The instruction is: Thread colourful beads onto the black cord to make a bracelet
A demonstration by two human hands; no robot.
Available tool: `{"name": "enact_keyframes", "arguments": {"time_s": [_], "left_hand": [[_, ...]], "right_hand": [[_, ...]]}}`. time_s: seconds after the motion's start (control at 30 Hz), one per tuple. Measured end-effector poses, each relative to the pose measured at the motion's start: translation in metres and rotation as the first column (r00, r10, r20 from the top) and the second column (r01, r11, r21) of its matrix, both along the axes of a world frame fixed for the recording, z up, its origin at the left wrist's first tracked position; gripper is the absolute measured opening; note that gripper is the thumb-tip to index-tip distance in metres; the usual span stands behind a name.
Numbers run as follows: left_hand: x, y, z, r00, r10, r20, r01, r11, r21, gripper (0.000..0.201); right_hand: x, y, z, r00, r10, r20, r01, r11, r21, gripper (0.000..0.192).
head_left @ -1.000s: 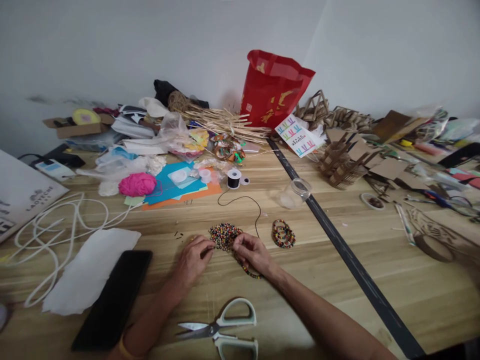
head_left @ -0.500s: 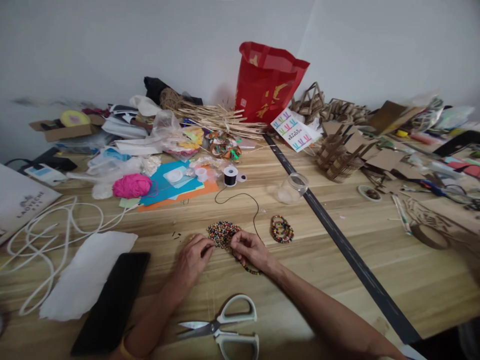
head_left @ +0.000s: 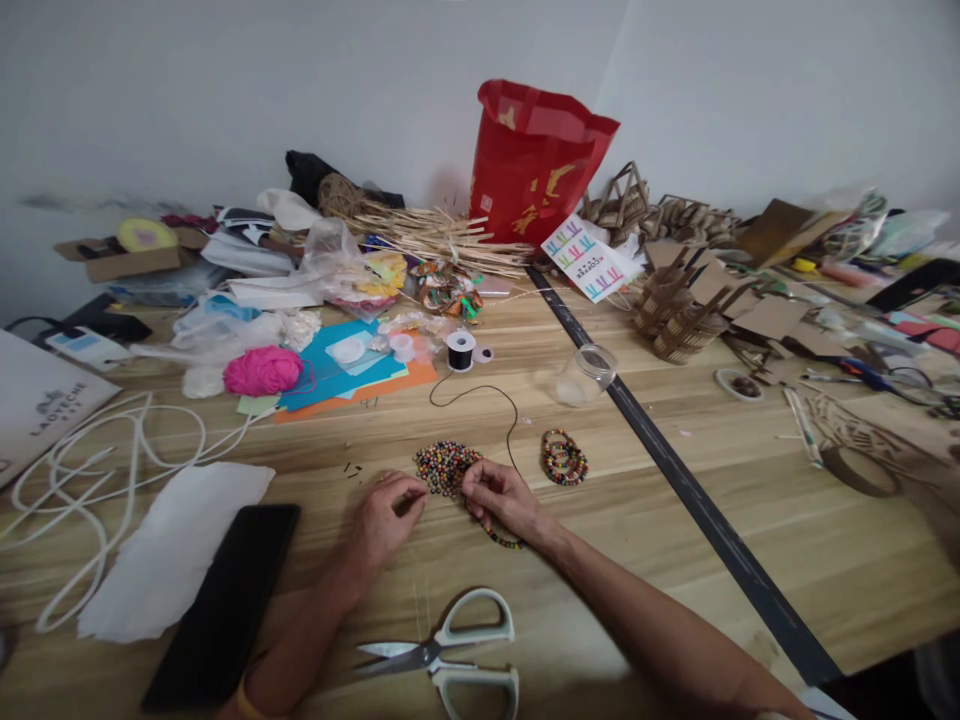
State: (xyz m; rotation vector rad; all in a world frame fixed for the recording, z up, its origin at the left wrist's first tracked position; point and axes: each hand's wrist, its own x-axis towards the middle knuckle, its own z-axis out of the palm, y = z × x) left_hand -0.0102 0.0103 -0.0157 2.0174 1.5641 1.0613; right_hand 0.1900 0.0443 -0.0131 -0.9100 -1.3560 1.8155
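While our right hand (head_left: pixel 506 500) is positioned at the right edge of the loose bead pile (head_left: pixel 448 466), its thumb and index finger are pinched together on the upper end of the beaded strand (head_left: pixel 504 539). This strand curves below the hand along the tabletop (head_left: pixel 637 600), toward the wrist. Our left hand (head_left: pixel 386 515) is located just beside the left edge of the pile, with its fingers curled and the thumb near the index fingertip; we cannot tell whether the tips meet or grip a bead.

Black cord (head_left: pixel 480 389) extends from the upright spool (head_left: pixel 460 352) in a loose S-curve and passes behind our right hand. Several beaded bracelets (head_left: pixel 564 458) lie overlapped to the right of that hand. Nearest to us, the scissors (head_left: pixel 429 655) lie with blades slightly parted, pointing left. To our left, a black flat device (head_left: pixel 225 605) overlaps a sheet of white paper (head_left: pixel 176 550). Beyond the bracelets we find a clear plastic container (head_left: pixel 586 376) beside the dark strip (head_left: pixel 705 510) set across the tabletop.
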Motion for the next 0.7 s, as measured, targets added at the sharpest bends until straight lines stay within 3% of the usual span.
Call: {"name": "enact_keyframes", "arguments": {"time_s": [0.3, 0.7], "left_hand": [[0.0021, 0.0012, 0.0001, 0.990, 0.011, -0.141, -0.008, 1.000, 0.018, 0.011], [0.0032, 0.0026, -0.0014, 0.986, 0.011, -0.167, -0.014, 1.000, -0.014, 0.017]], "right_hand": [[-0.0013, -0.0007, -0.0010, 1.000, -0.002, 0.016, 0.002, 1.000, -0.004, 0.037], [-0.0016, -0.0006, 0.0000, 1.000, 0.002, 0.001, -0.002, 1.000, 0.001, 0.036]]}}
